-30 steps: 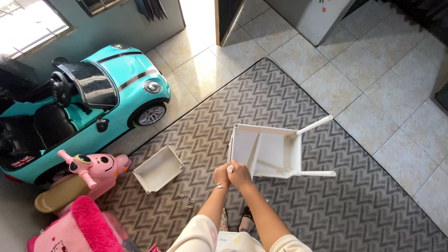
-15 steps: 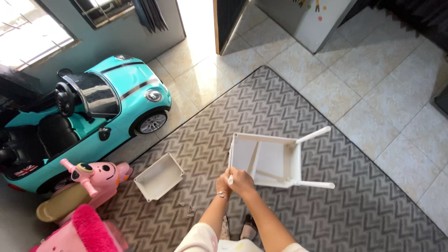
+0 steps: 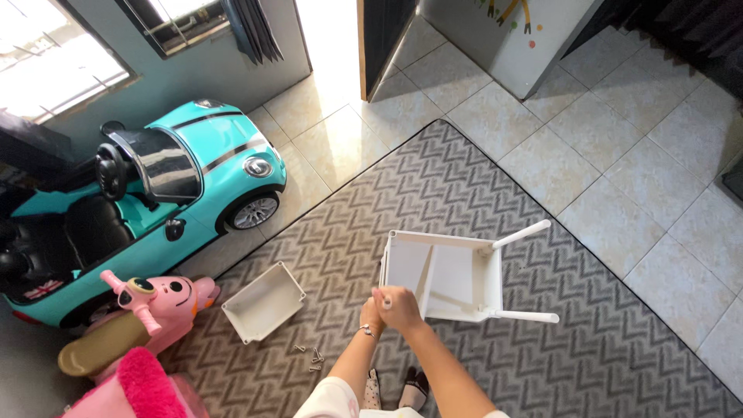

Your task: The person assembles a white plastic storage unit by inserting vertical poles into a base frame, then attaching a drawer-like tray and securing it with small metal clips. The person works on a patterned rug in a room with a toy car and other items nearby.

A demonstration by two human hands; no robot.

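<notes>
Seemingly both hands (image 3: 391,306) grip white stool (image 3: 453,275) leg.

Room with tiled floor, seen from above in strong daylight.

Beige glossy floor tiles (image 3: 619,178) under a grey zigzag-patterned rug (image 3: 480,186). Teal painted wall (image 3: 217,73) with a bright barred window (image 3: 58,58) and a dark curtain (image 3: 251,31). Open dark wooden door (image 3: 381,39), sunlight on the tiles beside it. Turquoise ride-on toy car (image 3: 155,201) and pink toy scooter (image 3: 151,298) at the rug's edge.
</notes>
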